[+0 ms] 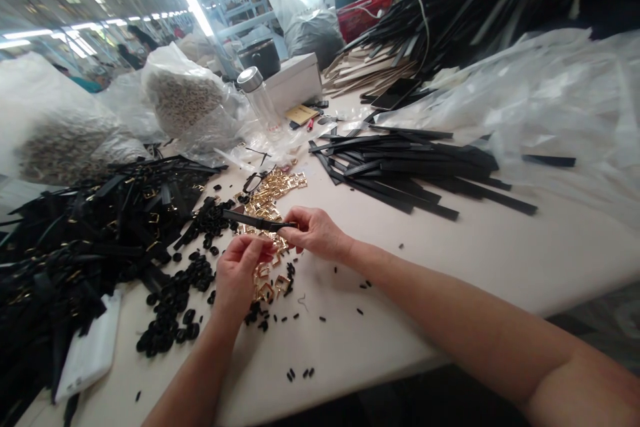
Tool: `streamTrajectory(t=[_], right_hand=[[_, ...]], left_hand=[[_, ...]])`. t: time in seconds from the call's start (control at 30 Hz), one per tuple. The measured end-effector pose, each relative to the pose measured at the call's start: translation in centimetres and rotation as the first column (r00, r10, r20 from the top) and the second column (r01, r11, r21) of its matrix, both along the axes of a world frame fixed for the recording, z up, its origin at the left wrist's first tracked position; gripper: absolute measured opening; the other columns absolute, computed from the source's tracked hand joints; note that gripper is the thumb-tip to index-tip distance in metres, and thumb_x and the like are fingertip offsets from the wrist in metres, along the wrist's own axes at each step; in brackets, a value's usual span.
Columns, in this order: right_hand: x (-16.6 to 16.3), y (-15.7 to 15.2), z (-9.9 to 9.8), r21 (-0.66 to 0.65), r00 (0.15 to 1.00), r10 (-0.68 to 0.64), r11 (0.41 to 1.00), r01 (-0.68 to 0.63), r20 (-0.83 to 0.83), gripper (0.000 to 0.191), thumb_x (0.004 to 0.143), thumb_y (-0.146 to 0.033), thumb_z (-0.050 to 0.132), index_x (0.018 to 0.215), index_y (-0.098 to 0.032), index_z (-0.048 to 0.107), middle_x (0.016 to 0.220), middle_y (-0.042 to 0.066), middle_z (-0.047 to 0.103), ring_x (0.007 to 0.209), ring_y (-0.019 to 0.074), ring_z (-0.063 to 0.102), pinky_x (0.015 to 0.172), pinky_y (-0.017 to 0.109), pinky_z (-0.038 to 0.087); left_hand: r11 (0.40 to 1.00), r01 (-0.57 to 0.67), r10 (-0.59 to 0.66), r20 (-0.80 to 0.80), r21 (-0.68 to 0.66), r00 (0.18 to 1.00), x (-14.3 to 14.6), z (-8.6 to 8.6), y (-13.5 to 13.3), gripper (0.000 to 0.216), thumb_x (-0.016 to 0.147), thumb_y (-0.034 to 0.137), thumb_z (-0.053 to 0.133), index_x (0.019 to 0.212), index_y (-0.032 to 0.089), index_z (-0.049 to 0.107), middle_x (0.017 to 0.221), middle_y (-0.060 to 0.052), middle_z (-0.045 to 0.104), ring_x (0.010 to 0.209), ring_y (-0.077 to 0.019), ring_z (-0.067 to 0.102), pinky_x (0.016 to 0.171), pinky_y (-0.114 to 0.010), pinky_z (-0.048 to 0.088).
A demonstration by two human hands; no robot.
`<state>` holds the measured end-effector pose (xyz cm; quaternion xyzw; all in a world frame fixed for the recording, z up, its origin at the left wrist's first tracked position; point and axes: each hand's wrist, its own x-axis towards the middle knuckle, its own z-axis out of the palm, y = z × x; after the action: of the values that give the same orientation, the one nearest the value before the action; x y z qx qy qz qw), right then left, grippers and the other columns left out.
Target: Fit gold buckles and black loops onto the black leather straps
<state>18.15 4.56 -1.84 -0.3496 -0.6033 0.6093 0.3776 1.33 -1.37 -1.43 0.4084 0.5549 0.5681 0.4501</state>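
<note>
Over the table, my right hand (pixel 316 232) pinches a narrow black strap (pixel 253 220) between thumb and fingers. The strap points left from that grip, above the other hand. My left hand (pixel 239 270) is just below it, thumb and fingertips pressed together; whatever they may hold is too small or hidden to name. Under both hands spreads a pile of gold-coloured square buckles (pixel 267 199). Small black loops (pixel 175 303) lie in heaps left of my left hand, and tiny black pieces (pixel 323 319) are scattered on the tabletop nearer me.
Buckled black straps (pixel 120 213) are heaped at the left, beside a white block (pixel 93 347). Plain black strips (pixel 405 170) lie at the right. Farther back stand a glass bottle (pixel 260 97), a white box (pixel 295 83) and bags of small parts (pixel 183 97). Plastic sheeting (pixel 565 100) covers the right back.
</note>
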Motion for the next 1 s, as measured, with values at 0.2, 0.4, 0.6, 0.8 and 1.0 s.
streamTrajectory(t=[0.2, 0.4, 0.6, 0.8, 1.0], right_hand=[[-0.2, -0.2, -0.5, 0.097, 0.999, 0.034, 0.995, -0.035, 0.012, 0.009, 0.076, -0.021, 0.064, 0.077, -0.016, 0.056, 0.057, -0.007, 0.052, 0.050, 0.0057, 0.048, 0.049, 0.017, 0.037], [-0.3, -0.2, -0.8, 0.342, 0.974, -0.091, 0.940, 0.014, 0.209, 0.007, 0.076, -0.020, 0.067, 0.075, -0.016, 0.061, 0.059, -0.007, 0.053, 0.053, 0.0057, 0.043, 0.052, 0.019, 0.030], [0.1, -0.4, -0.3, 0.420, 0.947, -0.096, 0.906, -0.044, 0.307, 0.009, 0.079, -0.023, 0.068, 0.084, -0.017, 0.065, 0.064, -0.005, 0.060, 0.056, 0.0074, 0.048, 0.055, 0.020, 0.031], [0.1, -0.4, -1.1, 0.576, 0.927, -0.164, 0.815, -0.065, 0.337, 0.038, 0.078, -0.032, 0.073, 0.114, -0.022, 0.063, 0.069, -0.005, 0.064, 0.057, 0.0094, 0.055, 0.058, 0.021, 0.037], [-0.1, -0.4, -1.3, 0.749, 0.913, -0.249, 0.657, -0.086, 0.324, 0.018, 0.085, -0.032, 0.067, 0.100, -0.023, 0.067, 0.078, -0.003, 0.071, 0.065, 0.0099, 0.060, 0.060, 0.020, 0.037]], left_hand=[[0.988, -0.009, 0.062, 0.338, -0.156, 0.939, -0.7, 0.5, 1.1, 0.045, 0.064, 0.041, 0.083, 0.098, 0.016, 0.069, 0.077, -0.002, 0.071, 0.061, -0.0091, 0.066, 0.055, -0.015, 0.053], [0.990, -0.133, 0.130, 0.076, 0.040, 0.989, -1.2, 1.0, 0.4, 0.028, 0.063, 0.032, 0.084, 0.081, 0.018, 0.069, 0.073, 0.002, 0.070, 0.056, -0.0068, 0.062, 0.051, -0.014, 0.047], [0.992, 0.123, -0.127, -0.183, -0.030, 0.975, -0.5, 0.2, -0.3, 0.023, 0.068, 0.031, 0.081, 0.084, 0.017, 0.072, 0.071, -0.001, 0.070, 0.060, -0.0115, 0.062, 0.056, -0.020, 0.049], [0.987, 0.115, -0.124, -0.071, -0.115, 0.990, -0.7, -0.2, 0.1, 0.023, 0.072, 0.037, 0.077, 0.075, 0.016, 0.068, 0.054, 0.003, 0.060, 0.046, -0.0065, 0.049, 0.045, -0.016, 0.040], [0.981, 0.107, -0.100, 0.052, -0.164, 0.994, -0.3, 0.0, 0.3, 0.027, 0.069, 0.038, 0.079, 0.069, 0.016, 0.064, 0.050, 0.005, 0.054, 0.042, -0.0051, 0.045, 0.042, -0.015, 0.035]])
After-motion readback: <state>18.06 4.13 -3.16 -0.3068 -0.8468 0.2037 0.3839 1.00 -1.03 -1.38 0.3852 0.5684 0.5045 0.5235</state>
